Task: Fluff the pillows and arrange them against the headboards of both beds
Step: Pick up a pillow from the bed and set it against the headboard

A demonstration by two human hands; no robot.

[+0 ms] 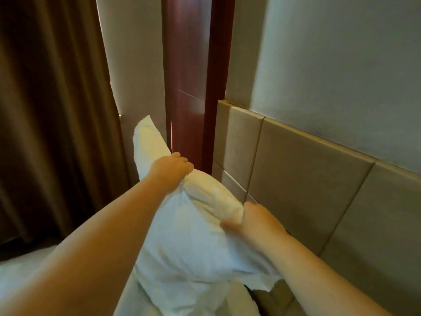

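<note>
A white pillow [189, 238] is held up off the bed, standing on end in the middle of the view. My left hand [170, 169] grips its bunched top edge with curled fingers. My right hand [252, 222] is blurred and lies against the pillow's right side with its thumb pressed into the fabric. The padded beige headboard [303, 176] runs along the wall just right of the pillow. One pillow corner [145, 133] sticks up behind my left hand.
White bedding [20, 272] lies at the lower left. A dark red wooden panel [186, 87] stands behind the pillow. Brown curtains [50, 110] hang on the left. A gap at the foot of the headboard [271, 297] shows beside my right forearm.
</note>
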